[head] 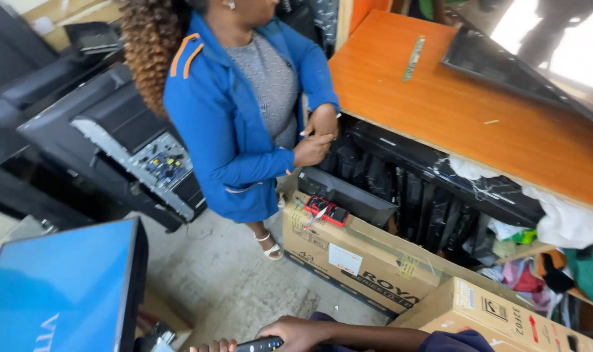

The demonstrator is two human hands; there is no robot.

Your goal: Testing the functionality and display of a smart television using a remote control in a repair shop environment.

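Head view: remote [260, 343] held in right hand [301, 332], fingers wrapped around; left fingers [213, 346] beside remote, state untold; judged light, stiff, slippery.

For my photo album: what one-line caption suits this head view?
A hand grips a black remote beside a blue-lit television and cardboard boxes.

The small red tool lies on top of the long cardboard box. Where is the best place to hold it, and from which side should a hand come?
Probably grip the red tool across its two long sides, coming from straight above. It lies flat on the cardboard box, with its top bare and open space over it. A black panel stands close behind, so a grip from the far side looks cramped.
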